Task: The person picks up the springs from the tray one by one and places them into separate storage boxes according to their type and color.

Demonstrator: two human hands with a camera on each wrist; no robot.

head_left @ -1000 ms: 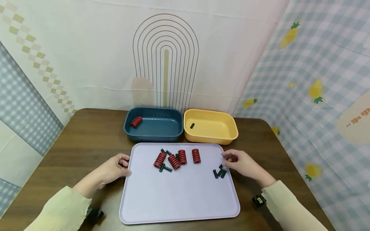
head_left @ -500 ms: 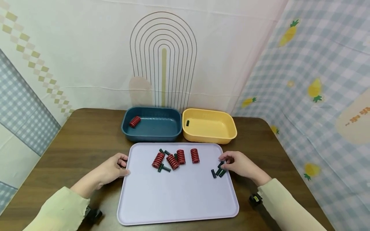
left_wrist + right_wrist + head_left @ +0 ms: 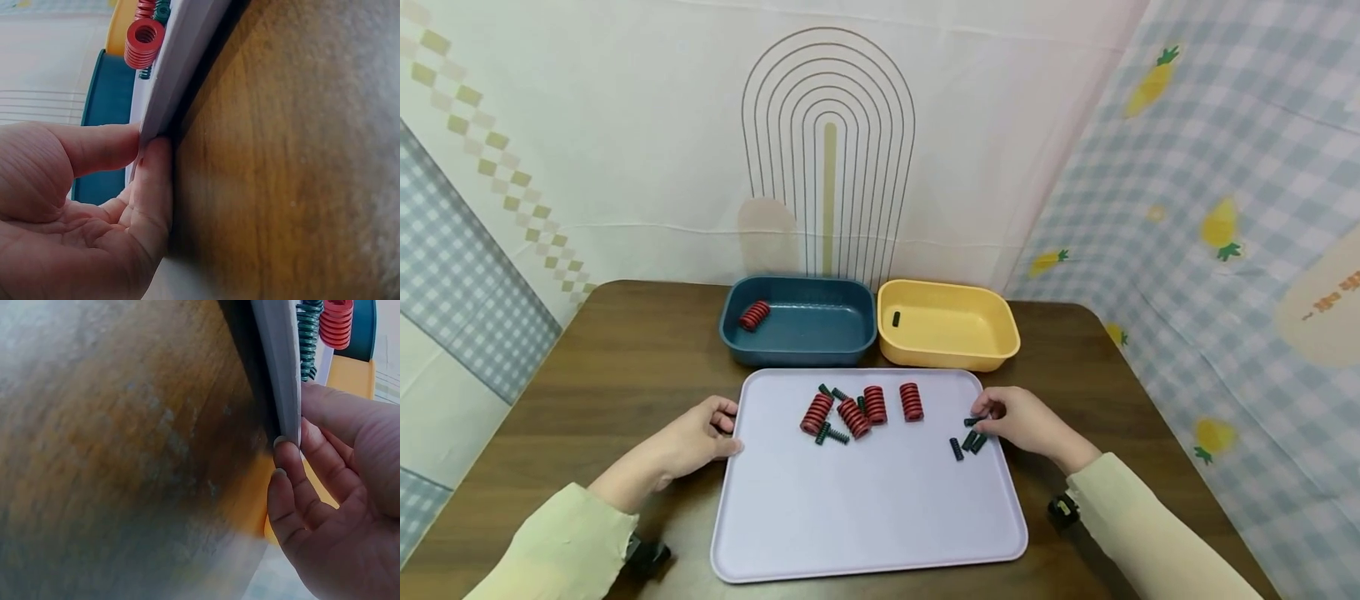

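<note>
My left hand (image 3: pixel 695 442) grips the left rim of a pale lilac tray (image 3: pixel 865 517), thumb on the edge and a finger beneath it in the left wrist view. At the opposite rim, my right hand (image 3: pixel 1022 421) holds the tray with thumb inside and fingertips outside and below. One small dark green spring (image 3: pixel 972 422) lies right at the right thumb, with several more green springs (image 3: pixel 957 449) just in front. Thick red springs (image 3: pixel 912 402) lie along the tray's far half. Small green springs (image 3: pixel 837 436) are scattered among them.
Behind the tray stand a dark blue bin (image 3: pixel 820 358) with a red spring (image 3: pixel 755 315) inside and a yellow bin (image 3: pixel 951 358) with a green spring (image 3: pixel 897 319). A patterned cloth (image 3: pixel 970 125) hangs behind the wooden table (image 3: pixel 647 350).
The green spring at my right thumb has turned to lie more crosswise. The green spring in the yellow bin has straightened slightly. Both hands stay at the tray's rims.
</note>
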